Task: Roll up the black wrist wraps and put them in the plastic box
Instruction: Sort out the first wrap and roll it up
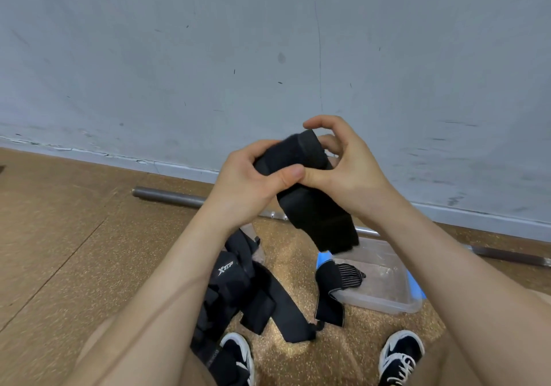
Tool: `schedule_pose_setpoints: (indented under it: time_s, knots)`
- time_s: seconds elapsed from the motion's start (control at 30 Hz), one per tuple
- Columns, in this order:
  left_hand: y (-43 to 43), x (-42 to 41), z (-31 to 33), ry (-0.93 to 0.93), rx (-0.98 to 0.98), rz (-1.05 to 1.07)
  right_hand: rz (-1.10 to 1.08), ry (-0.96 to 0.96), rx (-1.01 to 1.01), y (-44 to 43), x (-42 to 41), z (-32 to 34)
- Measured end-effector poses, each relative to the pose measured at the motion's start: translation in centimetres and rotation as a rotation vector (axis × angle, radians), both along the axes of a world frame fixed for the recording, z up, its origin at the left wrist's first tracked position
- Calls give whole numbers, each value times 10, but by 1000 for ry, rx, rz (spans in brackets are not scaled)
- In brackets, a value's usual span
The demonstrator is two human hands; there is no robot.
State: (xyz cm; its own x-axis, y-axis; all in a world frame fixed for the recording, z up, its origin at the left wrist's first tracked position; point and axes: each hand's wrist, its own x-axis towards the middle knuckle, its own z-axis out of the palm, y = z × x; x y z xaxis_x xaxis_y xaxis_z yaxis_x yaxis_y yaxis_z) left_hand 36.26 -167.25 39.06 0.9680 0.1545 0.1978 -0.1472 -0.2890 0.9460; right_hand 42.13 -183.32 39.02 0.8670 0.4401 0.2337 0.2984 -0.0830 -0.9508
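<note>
Scuffed grey wall point(268, 43) above a speckled brown floor point(74, 236); a metal bar point(167, 196) lies along the wall's foot. Near left, loose black wraps point(238, 290) lie heaped. At centre, the left hand point(250, 183) curls its fingers round a part-rolled black wrist wrap point(316, 207), whose tail hangs down; the right hand point(348, 171) pinches the roll. Near right, a striped wrap point(337, 278) drapes over the plastic box point(387, 293) rim

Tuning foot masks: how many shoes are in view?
2. The left shoe sits at the bottom, partly covered by the pile of black wraps; the right shoe sits at bottom right, just below the plastic box. Nothing suggests any hidden.
</note>
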Motion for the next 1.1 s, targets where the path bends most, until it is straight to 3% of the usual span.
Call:
schedule_pose_setpoints:
  time_s: [0.13, 0.3, 0.53, 0.73, 0.87, 0.97, 1.1]
  knots:
    - [-4, 2, -5, -21, -100, -31, 220, 361, 23, -5, 0, 4]
    - [-4, 5, -6, -53, -142, 72, 270, 451, 46, -12, 7, 1]
    - [-10, 11, -18, -191, 259, 225, 96, 462, 50, -3, -2, -8]
    - [-7, 14, -20, -405, 476, 258, 126, 559, 138, -5, -5, -3]
    - [-6, 13, -18, -448, 577, 191, 181, 656, 195, -4, -7, -2]
    - [-6, 9, -13, -301, 413, 28, 91, 616, 183, -2, -3, -5]
    - [-1, 0, -4, 57, -116, -144, 103, 531, 187, -7, 2, -3]
